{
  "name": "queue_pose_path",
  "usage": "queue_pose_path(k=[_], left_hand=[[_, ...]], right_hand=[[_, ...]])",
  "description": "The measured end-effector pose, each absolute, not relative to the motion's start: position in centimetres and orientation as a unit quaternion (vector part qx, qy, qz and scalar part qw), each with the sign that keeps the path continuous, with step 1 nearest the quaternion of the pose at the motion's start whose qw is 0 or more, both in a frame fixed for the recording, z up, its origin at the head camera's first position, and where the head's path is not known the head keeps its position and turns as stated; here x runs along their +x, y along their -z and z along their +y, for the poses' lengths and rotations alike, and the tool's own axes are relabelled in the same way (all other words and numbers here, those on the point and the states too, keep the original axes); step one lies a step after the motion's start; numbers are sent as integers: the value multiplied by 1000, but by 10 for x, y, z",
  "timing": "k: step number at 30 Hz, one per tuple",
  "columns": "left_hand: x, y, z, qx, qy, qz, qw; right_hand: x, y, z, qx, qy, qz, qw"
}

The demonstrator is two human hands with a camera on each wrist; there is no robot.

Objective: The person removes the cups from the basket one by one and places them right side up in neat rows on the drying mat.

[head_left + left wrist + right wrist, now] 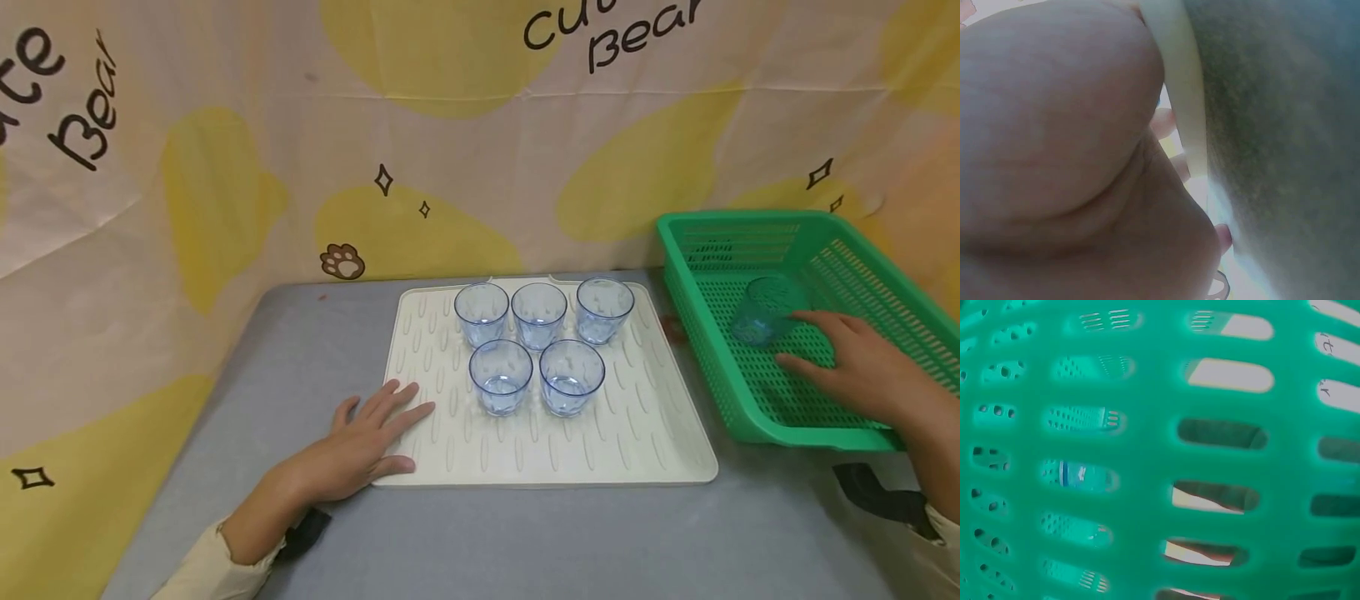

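Note:
Five clear bluish glasses stand upright on a white ridged draining tray: three in the back row, including the back-right glass [603,310], and two in front, including the front-left glass [501,379]. My left hand [360,450] rests with spread fingers on the left edge of the tray [465,458]; its palm fills much of the left wrist view. Inside a green basket [750,408], another glass [765,312] lies on its side. My right hand [862,362] reaches over it, fingers extended and thumb apart, index fingertip at the glass; whether it touches is unclear.
The grey table [510,533] runs around the tray. A patterned cloth [450,142] hangs behind. The basket's slotted wall [1147,450] fills the right wrist view, with parts of the glass showing through a slot. The basket stands right of the tray.

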State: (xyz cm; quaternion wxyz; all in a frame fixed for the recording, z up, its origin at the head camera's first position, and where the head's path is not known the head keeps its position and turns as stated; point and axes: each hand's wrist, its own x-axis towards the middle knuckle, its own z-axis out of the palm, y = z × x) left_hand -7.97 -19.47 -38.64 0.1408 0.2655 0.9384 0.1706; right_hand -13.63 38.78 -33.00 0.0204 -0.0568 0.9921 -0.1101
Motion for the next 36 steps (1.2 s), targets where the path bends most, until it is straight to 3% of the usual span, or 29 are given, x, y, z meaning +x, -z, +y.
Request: queue_pose_path(k=[7,18,36], left_hand=[[-79,386,-194,262,-173,938,148],[-79,387,-196,261,-167,940,146],[-80,388,-196,265,-159,941,138]], right_hand=[[-135,326,386,-64,116,991,13],[-129,314,396,-53,127,988,73],[-131,328,379,-144,189,970,47]])
